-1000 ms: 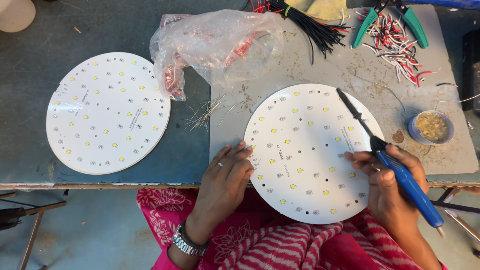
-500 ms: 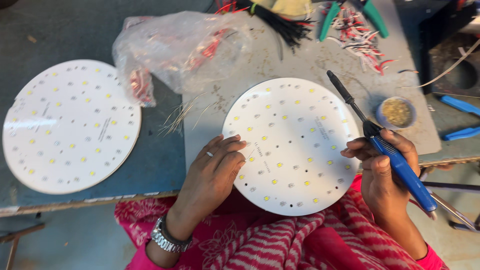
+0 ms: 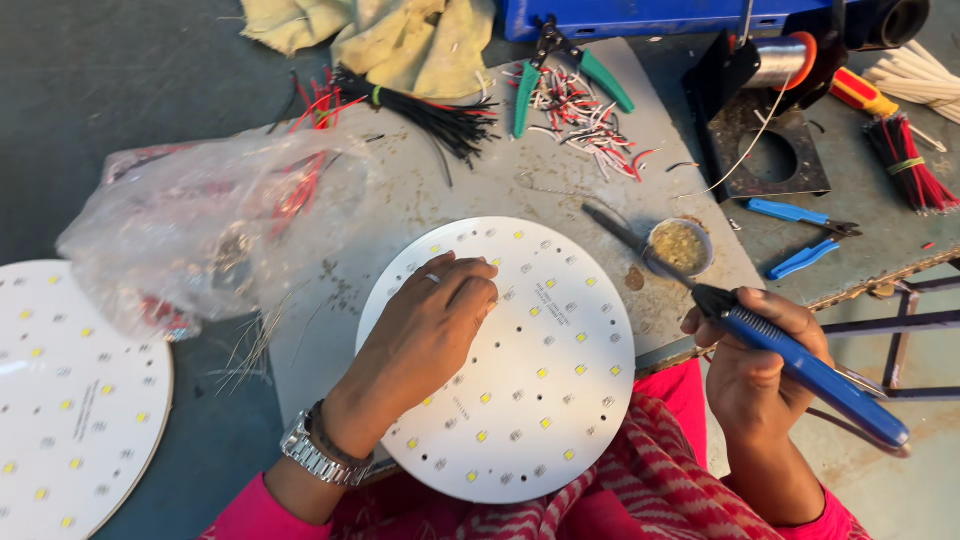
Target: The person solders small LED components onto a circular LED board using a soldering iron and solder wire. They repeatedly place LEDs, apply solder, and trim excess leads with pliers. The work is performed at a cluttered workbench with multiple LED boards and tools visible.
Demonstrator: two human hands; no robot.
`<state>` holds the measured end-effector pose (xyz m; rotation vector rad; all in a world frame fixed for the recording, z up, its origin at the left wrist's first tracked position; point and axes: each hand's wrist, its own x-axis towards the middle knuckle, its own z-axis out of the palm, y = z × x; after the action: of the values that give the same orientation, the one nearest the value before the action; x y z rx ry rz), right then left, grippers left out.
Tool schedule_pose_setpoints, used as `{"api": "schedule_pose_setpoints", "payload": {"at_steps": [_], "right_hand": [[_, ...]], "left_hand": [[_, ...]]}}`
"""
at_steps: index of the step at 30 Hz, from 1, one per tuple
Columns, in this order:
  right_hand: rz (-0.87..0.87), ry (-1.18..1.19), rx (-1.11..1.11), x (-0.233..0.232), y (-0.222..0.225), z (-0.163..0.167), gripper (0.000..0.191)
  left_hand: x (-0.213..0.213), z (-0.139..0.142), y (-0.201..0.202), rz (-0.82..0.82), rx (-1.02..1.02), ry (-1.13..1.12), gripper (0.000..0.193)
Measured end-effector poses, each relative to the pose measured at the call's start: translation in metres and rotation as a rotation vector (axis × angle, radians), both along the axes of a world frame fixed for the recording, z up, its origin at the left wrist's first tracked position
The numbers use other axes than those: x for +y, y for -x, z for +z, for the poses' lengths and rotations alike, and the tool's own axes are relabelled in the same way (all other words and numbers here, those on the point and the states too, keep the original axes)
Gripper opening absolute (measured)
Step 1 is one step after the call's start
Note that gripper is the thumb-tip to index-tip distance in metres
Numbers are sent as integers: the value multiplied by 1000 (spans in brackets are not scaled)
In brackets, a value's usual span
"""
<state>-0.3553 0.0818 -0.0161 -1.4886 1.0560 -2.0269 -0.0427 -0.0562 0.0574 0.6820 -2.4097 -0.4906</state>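
Note:
A round white board with small yellow chips (image 3: pixel 540 370) lies on the grey work plate (image 3: pixel 480 190) in front of me. My left hand (image 3: pixel 425 325) rests on its upper left part, fingers curled, with a ring on one finger and a metal watch on the wrist. My right hand (image 3: pixel 755 365) grips a soldering iron with a blue handle (image 3: pixel 810 375) off the board's right edge. The iron's dark tip (image 3: pixel 620 232) points up-left, close beside a small round tin of yellowish paste (image 3: pixel 680 247).
A second round white board (image 3: pixel 70 400) lies at the far left. A clear plastic bag with wires (image 3: pixel 215 225) sits left of the main board. Bundles of black and red wires, green cutters (image 3: pixel 600 75), blue tweezers (image 3: pixel 800 235), a solder spool (image 3: pixel 775 60) and cloth crowd the back.
The view has shifted right and closer. My left hand moved further up onto the board. My right hand drew the iron off the board toward its right edge.

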Motion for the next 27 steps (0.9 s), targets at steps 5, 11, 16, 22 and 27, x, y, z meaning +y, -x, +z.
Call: {"api": "schedule_pose_setpoints", "payload": {"at_steps": [5,11,16,22,27], "right_hand": [[-90,24,-21,-7,18,1,59],[-132,18,-35,-25,30,0,51],[-126,-27,-33,-35,33,6,39],[-170,-91,-84,-50,23,19,28],[-164,-182,-13,-68,11,40,26]], "left_hand": [[-16,-6,17,-23,-41,25,13],[-40,-17,29,-19,-20,-12,11],[-51,-31,36,-1,41,-117,9],[-57,-46,29,-22,90,-132,13],[-62,-51,24,-67,82,-82,12]]}}
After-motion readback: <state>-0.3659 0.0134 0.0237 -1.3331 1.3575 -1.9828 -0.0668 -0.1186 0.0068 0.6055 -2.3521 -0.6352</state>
